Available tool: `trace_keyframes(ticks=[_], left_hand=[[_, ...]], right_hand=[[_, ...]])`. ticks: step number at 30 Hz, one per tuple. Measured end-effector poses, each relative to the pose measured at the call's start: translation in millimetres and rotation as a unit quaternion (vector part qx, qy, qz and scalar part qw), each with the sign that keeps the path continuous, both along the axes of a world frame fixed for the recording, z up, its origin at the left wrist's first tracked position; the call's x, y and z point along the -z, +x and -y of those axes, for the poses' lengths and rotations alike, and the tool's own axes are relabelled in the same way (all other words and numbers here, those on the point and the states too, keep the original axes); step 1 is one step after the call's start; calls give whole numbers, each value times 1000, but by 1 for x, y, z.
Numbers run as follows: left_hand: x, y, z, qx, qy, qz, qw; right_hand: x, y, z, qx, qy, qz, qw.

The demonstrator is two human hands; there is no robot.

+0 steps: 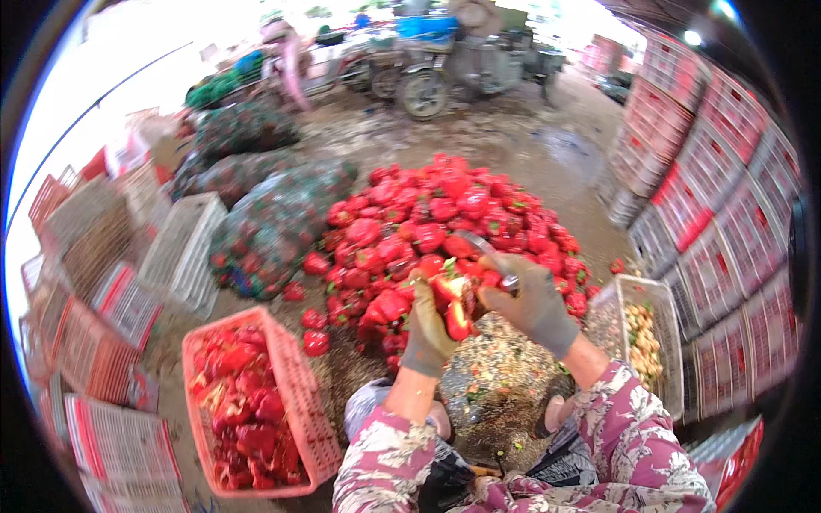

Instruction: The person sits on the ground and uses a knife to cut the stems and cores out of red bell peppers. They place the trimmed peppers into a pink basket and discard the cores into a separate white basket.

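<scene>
My left hand [428, 327], in a worn work glove, holds a cut-open red bell pepper [457, 317] whose pale inside shows. Close on its right, my gloved right hand [529, 301] grips a curved metal blade tool [476, 242], its handle mostly hidden by the fingers. Just beyond both hands lies a large heap of whole red bell peppers [442, 208] on the ground. A pink plastic crate [292, 385] on the left holds opened red pepper pieces [247, 410]. At the right, a pale crate [670, 340] contains pepper cores [643, 346].
Full mesh sacks [282, 224] lie at the left, near an empty white crate [183, 247] and scattered crates. Tall stacks of crates [721, 205] line the right. Seeds and scraps [500, 365] cover the ground between the feet. A motorcycle wheel [423, 93] stands at the back.
</scene>
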State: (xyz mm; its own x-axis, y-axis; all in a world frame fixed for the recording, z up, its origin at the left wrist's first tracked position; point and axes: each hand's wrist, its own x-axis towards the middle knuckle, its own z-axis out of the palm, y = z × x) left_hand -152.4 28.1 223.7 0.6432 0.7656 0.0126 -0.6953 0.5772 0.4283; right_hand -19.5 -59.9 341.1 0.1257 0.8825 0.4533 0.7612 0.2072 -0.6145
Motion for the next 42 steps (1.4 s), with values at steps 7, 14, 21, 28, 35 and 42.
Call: trace_keyframes(ticks=[7, 14, 21, 28, 35, 42], left_hand=[[3, 45, 37, 164, 64, -93, 980], [6, 65, 76, 240, 0, -234, 942], [35, 113, 107, 295, 41, -266, 917], [-4, 138, 108, 410, 78, -305, 856], [22, 162, 124, 362, 203, -316, 853], [-11, 147, 136, 309, 103, -292, 899]], right_hand=[[50, 45, 53, 27, -82, 134, 987], [89, 79, 92, 46, -175, -20, 983], [161, 120, 122, 136, -94, -65, 984], [130, 161, 152, 98, -176, -282, 938], [147, 165, 170, 200, -94, -272, 936], [100, 177, 167, 243, -19, -513, 823]])
